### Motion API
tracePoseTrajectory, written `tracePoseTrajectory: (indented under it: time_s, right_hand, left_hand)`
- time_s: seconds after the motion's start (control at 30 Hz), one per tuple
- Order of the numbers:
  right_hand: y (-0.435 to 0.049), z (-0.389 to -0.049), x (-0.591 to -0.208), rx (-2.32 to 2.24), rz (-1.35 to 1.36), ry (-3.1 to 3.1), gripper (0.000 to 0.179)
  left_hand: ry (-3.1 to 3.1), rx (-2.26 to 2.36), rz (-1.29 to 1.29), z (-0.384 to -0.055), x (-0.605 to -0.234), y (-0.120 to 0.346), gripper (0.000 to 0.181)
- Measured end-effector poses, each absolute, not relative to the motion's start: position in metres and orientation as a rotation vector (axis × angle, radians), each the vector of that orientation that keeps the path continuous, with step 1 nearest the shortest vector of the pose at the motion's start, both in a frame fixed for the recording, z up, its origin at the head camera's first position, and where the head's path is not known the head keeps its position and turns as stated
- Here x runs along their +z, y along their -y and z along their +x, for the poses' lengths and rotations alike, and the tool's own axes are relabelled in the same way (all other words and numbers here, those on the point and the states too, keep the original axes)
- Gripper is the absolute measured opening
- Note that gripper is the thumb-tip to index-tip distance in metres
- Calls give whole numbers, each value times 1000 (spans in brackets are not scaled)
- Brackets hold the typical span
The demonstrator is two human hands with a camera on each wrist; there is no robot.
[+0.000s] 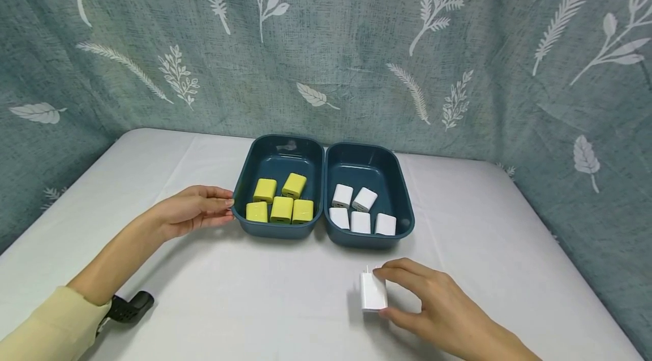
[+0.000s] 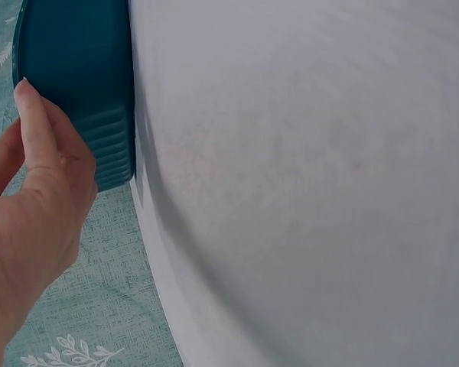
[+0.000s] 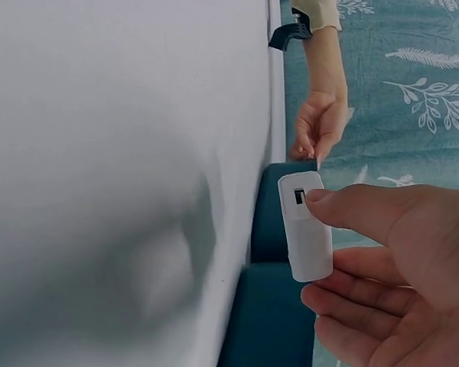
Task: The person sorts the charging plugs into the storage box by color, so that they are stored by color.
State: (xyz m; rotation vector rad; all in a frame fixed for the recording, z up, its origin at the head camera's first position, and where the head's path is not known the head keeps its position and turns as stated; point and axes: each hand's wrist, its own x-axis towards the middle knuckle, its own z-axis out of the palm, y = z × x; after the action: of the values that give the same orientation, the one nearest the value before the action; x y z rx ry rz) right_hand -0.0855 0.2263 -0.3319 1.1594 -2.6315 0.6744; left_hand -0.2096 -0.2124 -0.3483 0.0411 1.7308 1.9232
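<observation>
Between the thumb and fingers of my right hand a white USB wall charger is pinched, just in front of the right container. Its metal prongs point toward the containers in the head view; in the right wrist view its face with the USB port shows beside the thumb. My left hand grips the left edge of the dark blue left container, its thumb at the rim and fingers by the outer wall. Several yellow chargers lie in that container.
Against its right side stands a matching dark blue container with several white chargers near its front. Both sit on the white-covered table. Behind them hangs a green leaf-patterned cloth. A black strap device is on the left wrist.
</observation>
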Motion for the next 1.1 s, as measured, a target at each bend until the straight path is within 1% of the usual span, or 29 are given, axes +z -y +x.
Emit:
tracePoseTrajectory:
  time_s: [0.2, 0.57, 0.77, 1.1]
  right_hand:
    - [-226, -88, -323, 667, 1085, 2667, 52]
    - [-231, -99, -314, 708, 1070, 2533, 55]
    - [-236, -112, -313, 712, 1073, 2431, 58]
    - [-248, -137, -313, 706, 983, 2435, 54]
  left_hand:
    - [-1735, 1925, 37, -210, -348, 213, 46]
    - [-1722, 1932, 30, -210, -349, 215, 47]
    - [-1720, 1935, 33, -209, -348, 214, 45]
    - [-1717, 1937, 26, -208, -348, 212, 44]
